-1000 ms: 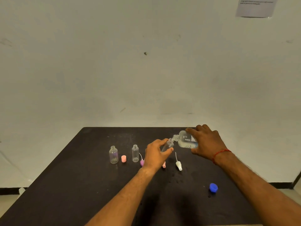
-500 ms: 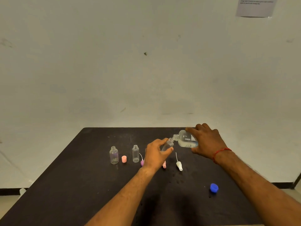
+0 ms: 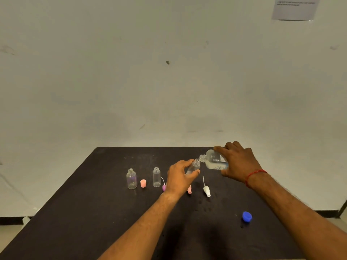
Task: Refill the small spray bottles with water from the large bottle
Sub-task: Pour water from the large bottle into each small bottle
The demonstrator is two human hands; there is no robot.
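Observation:
My right hand [image 3: 237, 162] grips the large clear bottle [image 3: 214, 161], tipped on its side with its open neck pointing left. That neck meets the mouth of a small clear spray bottle [image 3: 193, 167], which my left hand [image 3: 180, 178] holds tilted above the black table [image 3: 93, 212]. Two more small clear bottles stand uncapped to the left: a rounder one [image 3: 131, 178] and a slimmer one [image 3: 156, 177].
Loose parts lie on the table: a pink cap [image 3: 143, 183], a purple sprayer head [image 3: 164, 187] partly behind my left hand, a pink sprayer piece [image 3: 189, 190], a white sprayer head with tube [image 3: 206, 190], and the blue lid [image 3: 247, 216] at front right. A white wall rises behind.
The large bottle and my right hand have risen very slightly; both hands otherwise keep the same hold, neck to mouth.

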